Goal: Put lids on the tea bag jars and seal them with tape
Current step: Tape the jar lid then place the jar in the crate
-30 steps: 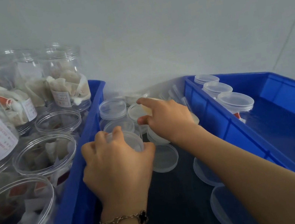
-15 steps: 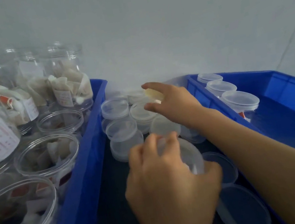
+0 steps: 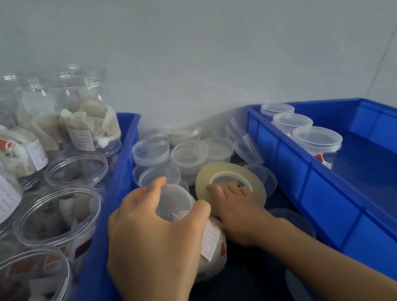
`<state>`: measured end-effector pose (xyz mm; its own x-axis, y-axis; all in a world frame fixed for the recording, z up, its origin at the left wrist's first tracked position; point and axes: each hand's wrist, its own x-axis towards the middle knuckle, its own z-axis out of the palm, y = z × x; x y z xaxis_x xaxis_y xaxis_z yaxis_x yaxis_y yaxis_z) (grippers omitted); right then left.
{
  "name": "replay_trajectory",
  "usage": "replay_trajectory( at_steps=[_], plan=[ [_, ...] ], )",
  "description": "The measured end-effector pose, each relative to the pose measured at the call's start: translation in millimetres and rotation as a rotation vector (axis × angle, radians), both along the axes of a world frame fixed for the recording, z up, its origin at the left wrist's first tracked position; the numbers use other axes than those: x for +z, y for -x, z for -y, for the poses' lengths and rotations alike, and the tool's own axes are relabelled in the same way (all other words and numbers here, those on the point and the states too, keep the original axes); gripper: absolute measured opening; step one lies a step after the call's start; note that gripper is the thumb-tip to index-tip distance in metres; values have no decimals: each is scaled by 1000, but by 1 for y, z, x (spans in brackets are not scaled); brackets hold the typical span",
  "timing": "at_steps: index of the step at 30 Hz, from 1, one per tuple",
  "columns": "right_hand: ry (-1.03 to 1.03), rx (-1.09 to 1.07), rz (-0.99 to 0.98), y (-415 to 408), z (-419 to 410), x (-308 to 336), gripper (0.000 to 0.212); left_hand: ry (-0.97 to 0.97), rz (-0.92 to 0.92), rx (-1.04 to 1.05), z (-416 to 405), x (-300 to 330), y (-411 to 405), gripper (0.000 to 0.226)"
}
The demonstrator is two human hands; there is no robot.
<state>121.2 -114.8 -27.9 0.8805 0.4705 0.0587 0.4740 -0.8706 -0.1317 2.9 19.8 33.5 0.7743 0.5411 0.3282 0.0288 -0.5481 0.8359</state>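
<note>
Lidded clear tea bag jar point(image 3: 201, 239), white label facing right, tilted between the two blue bins; tape roll point(image 3: 229, 184) raised beside its lid point(image 3: 173, 197)

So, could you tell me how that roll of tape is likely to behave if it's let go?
The roll of tape is a thin flat ring, so probably light and stiff. On edge it could well roll; lying flat, it should stay put. The right hand grips it.
</note>
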Motion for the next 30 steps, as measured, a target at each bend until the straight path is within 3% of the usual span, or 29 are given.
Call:
replay_trajectory(
  at_steps=[3, 5, 7, 9, 11, 13, 18, 21, 22, 24, 26, 30],
  plan=[
    [-63, -53, -106, -2, 5, 10, 53, 101, 79, -53, 0, -5, -3, 62],
    [-209, -126, -68, -1, 4, 26, 40, 158, 125, -83, -1, -7, -4, 59],
    [-638, -167, -117, 9, -3, 50, 33, 168, 130, -99, -2, -8, -5, 60],
    [-1052, 17, -417, 25, -9, 73, 27, 154, 113, -112, -3, -9, -6, 64],
    [-1041, 242, -604, 38, -15, 83, 36, 153, 104, -130, -3, -10, -6, 60],
    [-1041, 317, -628, 45, -20, 83, 36, 205, 111, -143, -5, -10, -6, 56],
    [-1283, 283, -730, 42, -20, 73, 25, 288, 132, -170, -3, -9, -5, 64],
    [-1482, 204, -848, 42, -24, 65, 14, 241, 149, -199, -1, -12, -2, 69],
    [-1484, 175, -834, 44, -26, 63, 12, 221, 147, -196, -1, -13, 0, 70],
    [-1317, 128, -622, 50, -23, 65, 10, 197, 150, -180, 0, -14, 0, 73],
    [-1059, 140, -371, 59, -13, 76, 28, 172, 168, -165, 1, -11, -1, 75],
    [-575, 353, -357, 91, 8, 93, 71, 79, 215, -156, 8, -2, -1, 66]
  ],
)
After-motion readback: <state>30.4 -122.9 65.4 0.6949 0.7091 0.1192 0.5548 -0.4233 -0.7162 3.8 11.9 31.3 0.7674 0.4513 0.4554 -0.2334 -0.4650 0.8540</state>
